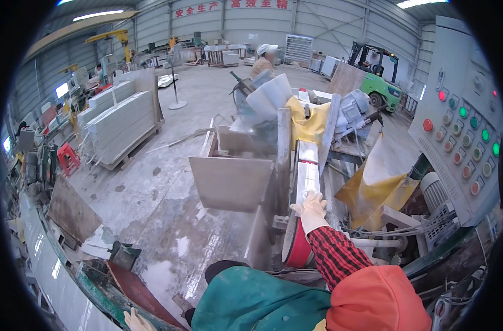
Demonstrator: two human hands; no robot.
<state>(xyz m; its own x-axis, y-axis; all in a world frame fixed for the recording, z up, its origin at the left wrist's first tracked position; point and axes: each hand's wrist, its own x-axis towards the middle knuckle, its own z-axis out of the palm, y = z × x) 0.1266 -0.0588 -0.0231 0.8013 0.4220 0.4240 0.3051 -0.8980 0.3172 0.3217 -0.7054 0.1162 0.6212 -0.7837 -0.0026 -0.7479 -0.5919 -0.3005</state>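
My right hand (312, 209), in a pale glove, lies on the near end of a long white strip (307, 180). Its fingers are stretched over the strip and the thumb points out to the left. Under the strip runs the narrow bed of a machine, with a red rounded belt end (299, 249) just below my wrist. Further up, the line of pale pieces passes beneath a yellow cloth (306, 129). At the lower edge shows part of my left hand (138, 320), gloved, fingers apart, beside a reddish-brown board (144, 292); I see nothing in it.
A control cabinet (455, 127) with lit buttons stands at right, near a grey motor (353, 107). Left of the bed is an upright grey panel (232, 182). Stacked white slabs (122, 124) stand left. Beyond are a person in a white cap (265, 58) and a green forklift (381, 85).
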